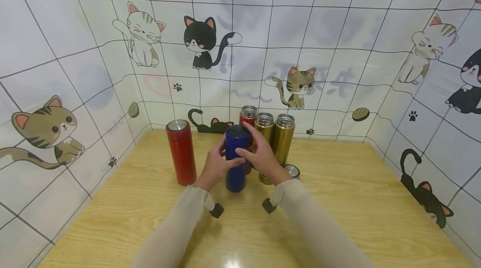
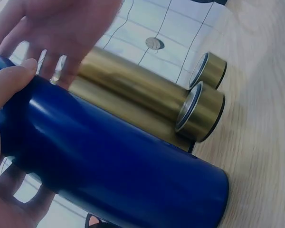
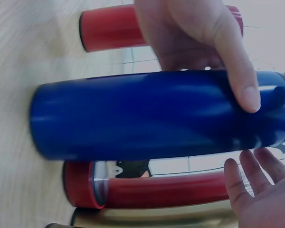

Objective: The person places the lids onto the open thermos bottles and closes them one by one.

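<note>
A blue thermos bottle [image 1: 235,176] with a dark top stands upright on the table. My left hand [image 1: 216,164] grips its upper body, the thumb [image 3: 244,85] laid across the front. Around the thermos's top is my right hand [image 1: 263,158], its thumb and forefinger at the lid. The other right-hand fingers [image 3: 249,175] are extended beside the bottle. Close behind stand an uncapped red thermos [image 1: 248,112] and two uncapped gold thermoses [image 1: 282,138], partly hidden. Gold lids [image 2: 202,111] and a red lid [image 3: 79,184] rest on the table near them.
To the left a capped red thermos [image 1: 182,155] stands apart on the wooden table [image 1: 349,197]. Cat-patterned sheeting [image 1: 248,59] rises behind the table and along both sides.
</note>
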